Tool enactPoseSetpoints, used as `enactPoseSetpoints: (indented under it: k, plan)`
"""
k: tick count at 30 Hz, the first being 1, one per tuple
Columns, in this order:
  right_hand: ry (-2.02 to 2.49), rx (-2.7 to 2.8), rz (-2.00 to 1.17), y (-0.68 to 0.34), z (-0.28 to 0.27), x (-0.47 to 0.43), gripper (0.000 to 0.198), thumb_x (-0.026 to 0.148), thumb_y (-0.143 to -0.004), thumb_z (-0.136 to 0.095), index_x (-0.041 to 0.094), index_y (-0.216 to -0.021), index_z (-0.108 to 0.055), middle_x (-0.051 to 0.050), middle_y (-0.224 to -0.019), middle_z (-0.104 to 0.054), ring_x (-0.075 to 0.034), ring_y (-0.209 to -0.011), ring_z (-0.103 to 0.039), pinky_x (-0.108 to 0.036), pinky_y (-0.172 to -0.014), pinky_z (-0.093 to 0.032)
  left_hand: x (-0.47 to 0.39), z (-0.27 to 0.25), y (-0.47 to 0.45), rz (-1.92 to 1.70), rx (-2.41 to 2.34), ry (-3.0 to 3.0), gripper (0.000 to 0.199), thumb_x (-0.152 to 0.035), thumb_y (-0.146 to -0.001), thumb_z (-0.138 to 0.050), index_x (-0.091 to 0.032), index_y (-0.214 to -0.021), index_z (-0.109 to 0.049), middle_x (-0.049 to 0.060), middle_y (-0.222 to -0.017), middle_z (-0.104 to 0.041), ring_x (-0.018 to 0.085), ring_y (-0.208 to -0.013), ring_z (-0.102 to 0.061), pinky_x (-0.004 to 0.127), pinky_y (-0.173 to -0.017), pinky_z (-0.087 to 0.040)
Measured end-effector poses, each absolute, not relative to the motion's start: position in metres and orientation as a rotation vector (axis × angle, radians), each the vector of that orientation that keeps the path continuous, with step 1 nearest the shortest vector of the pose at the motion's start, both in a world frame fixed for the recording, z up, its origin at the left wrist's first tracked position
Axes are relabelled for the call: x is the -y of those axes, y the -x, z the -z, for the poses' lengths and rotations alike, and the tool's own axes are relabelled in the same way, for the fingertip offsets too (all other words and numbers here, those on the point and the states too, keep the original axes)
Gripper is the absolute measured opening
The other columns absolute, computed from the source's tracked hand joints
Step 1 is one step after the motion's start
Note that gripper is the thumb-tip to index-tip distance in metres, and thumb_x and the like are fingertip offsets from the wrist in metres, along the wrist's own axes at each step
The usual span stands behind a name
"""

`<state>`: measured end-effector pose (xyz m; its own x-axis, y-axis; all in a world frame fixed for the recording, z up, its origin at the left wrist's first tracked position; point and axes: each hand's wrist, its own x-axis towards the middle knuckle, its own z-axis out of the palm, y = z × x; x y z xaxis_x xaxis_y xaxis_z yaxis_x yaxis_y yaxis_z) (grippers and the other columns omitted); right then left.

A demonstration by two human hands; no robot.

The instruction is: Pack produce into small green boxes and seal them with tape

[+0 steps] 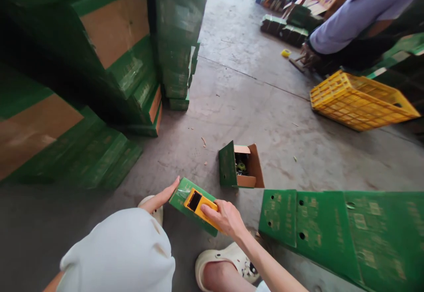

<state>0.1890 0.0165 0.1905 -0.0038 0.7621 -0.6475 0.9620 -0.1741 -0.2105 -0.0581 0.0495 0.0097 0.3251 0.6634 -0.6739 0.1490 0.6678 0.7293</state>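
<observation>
A green cardboard box [206, 226] lies tilted on the floor between my feet, with shiny clear tape at its left end. My left hand [168, 192] rests against that end, its visible fingers stretched out along the edge; the thumb side is hard to make out. My right hand [225, 216] is closed around a yellow hand-held tool [202, 205] with a dark window at its front. The tool sits on or just over the box's top face; I cannot tell whether it touches. Just beyond stands an open green box [227, 168] with dark and yellow-green contents.
Tall stacks of green boxes [177, 40] rise on the left. A row of green boxes [321, 225] lies at the lower right. A yellow plastic crate [361, 102] is further right, near a person in a purple sleeve [344, 22] and a yellow tape roll [285, 53].
</observation>
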Motion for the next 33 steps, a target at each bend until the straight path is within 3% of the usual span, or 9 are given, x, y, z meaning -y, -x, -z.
enactPoseSetpoints:
  k: [4,6,8,10,12,14,19,24,33]
  plan:
    - [-1.975,-1.805,0.978,-0.190,-0.191,-0.016,0.051,0.064,-0.095,-0.054,0.018,-0.082,-0.074,-0.009,-0.081,-0.075,-0.019,-0.072,-0.067,-0.028,-0.058,-0.027,-0.051,-0.024,0.070,-0.496,-1.429,-1.241,0.082,-0.068,-0.103,-0.028,-0.018,-0.168,-0.022,0.012,-0.172,-0.026,0.029,-0.160,-0.019,0.052,-0.130,-0.020]
    - [-1.977,-1.801,0.979,-0.190,-0.191,-0.017,0.053,0.065,-0.095,-0.053,0.018,-0.082,-0.074,-0.010,-0.082,-0.076,-0.020,-0.073,-0.067,-0.028,-0.058,-0.027,-0.044,-0.037,0.077,-0.580,-1.291,-1.612,0.071,-0.053,-0.107,-0.023,-0.019,-0.169,-0.015,0.009,-0.175,-0.016,0.025,-0.162,-0.011,0.049,-0.132,-0.016]
    - [-1.971,-1.788,0.967,-0.190,-0.191,-0.018,0.054,0.066,-0.095,-0.052,0.018,-0.082,-0.075,-0.011,-0.082,-0.076,-0.021,-0.073,-0.067,-0.029,-0.057,-0.027,-0.036,-0.051,0.078,-0.525,-1.011,-2.000,0.071,-0.047,-0.107,-0.030,-0.022,-0.170,-0.008,0.007,-0.176,-0.010,0.024,-0.163,-0.009,0.046,-0.132,-0.017]
    - [-1.960,-1.781,0.958,-0.189,-0.190,-0.020,0.056,0.068,-0.094,-0.051,0.018,-0.084,-0.075,-0.011,-0.084,-0.077,-0.022,-0.075,-0.068,-0.029,-0.057,-0.027,-0.029,-0.061,0.074,-0.386,-0.834,-2.301,0.090,-0.054,-0.102,-0.046,-0.020,-0.170,0.002,0.012,-0.176,-0.006,0.029,-0.163,-0.007,0.048,-0.132,-0.017]
    - [-1.955,-1.789,0.957,-0.188,-0.187,-0.022,0.057,0.070,-0.093,-0.050,0.019,-0.086,-0.076,-0.012,-0.086,-0.077,-0.023,-0.077,-0.069,-0.029,-0.058,-0.029,-0.027,-0.064,0.067,-0.269,-0.819,-2.502,0.116,-0.066,-0.092,-0.062,-0.014,-0.168,0.009,0.019,-0.175,-0.006,0.034,-0.162,-0.006,0.052,-0.131,-0.016]
    - [-1.950,-1.800,0.965,-0.187,-0.185,-0.024,0.060,0.072,-0.092,-0.050,0.019,-0.089,-0.077,-0.013,-0.090,-0.078,-0.024,-0.080,-0.070,-0.029,-0.059,-0.030,-0.028,-0.062,0.062,-0.190,-0.862,-2.615,0.130,-0.071,-0.084,-0.069,-0.009,-0.167,0.009,0.023,-0.174,-0.008,0.036,-0.162,-0.005,0.053,-0.131,-0.016]
    - [-1.879,-1.775,1.032,-0.212,-0.201,-0.021,0.060,0.072,-0.091,-0.051,0.018,-0.090,-0.077,-0.014,-0.092,-0.078,-0.024,-0.080,-0.070,-0.028,-0.058,-0.031,-0.030,-0.057,0.061,-0.116,-0.925,-2.708,0.123,-0.061,-0.087,-0.072,-0.009,-0.168,0.004,0.022,-0.173,-0.013,0.032,-0.162,-0.007,0.047,-0.131,-0.016]
    - [-1.919,-1.661,0.968,-0.266,-0.225,0.004,0.061,0.073,-0.092,-0.048,0.019,-0.083,-0.076,-0.013,-0.087,-0.077,-0.023,-0.075,-0.069,-0.028,-0.057,-0.030,-0.030,-0.059,0.063,-0.118,-0.913,-2.715,0.123,-0.058,-0.084,-0.077,-0.011,-0.168,-0.001,0.021,-0.173,-0.016,0.033,-0.162,-0.012,0.046,-0.130,-0.017]
    - [-1.982,-1.614,0.935,-0.269,-0.216,0.025,0.059,0.072,-0.092,-0.051,0.019,-0.087,-0.076,-0.015,-0.092,-0.077,-0.028,-0.082,-0.072,-0.030,-0.061,-0.035,-0.031,-0.051,0.065,-0.162,-0.907,-2.655,0.124,-0.055,-0.080,-0.082,-0.017,-0.169,-0.005,0.019,-0.173,-0.018,0.033,-0.162,-0.013,0.046,-0.131,-0.014]
